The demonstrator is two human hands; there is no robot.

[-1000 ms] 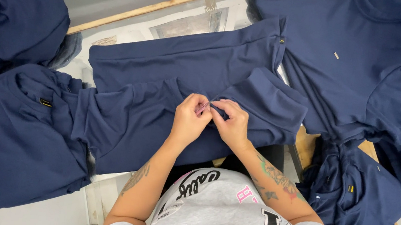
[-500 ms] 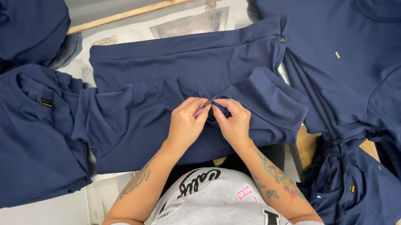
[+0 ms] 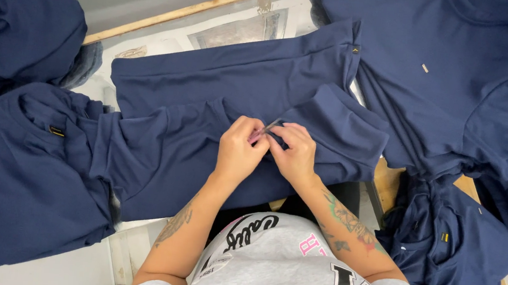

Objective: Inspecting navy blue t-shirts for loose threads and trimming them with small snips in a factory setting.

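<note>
both hands meet on navy garment (image 3: 205, 125): left hand (image 3: 237, 153) pinches small thin tool (image 3: 266, 128) (kind unclear), right hand (image 3: 294, 153) pinches fabric; worktop (image 3: 151, 44) beneath.

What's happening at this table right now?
A person is bent over a navy garment spread flat on the worktable. The left hand and right hand meet at its middle, pinching the fabric, with a thin metal tool showing between the fingertips. More navy garments are piled around: one heap on the left, another flat at the upper right, more at the lower right.
</note>
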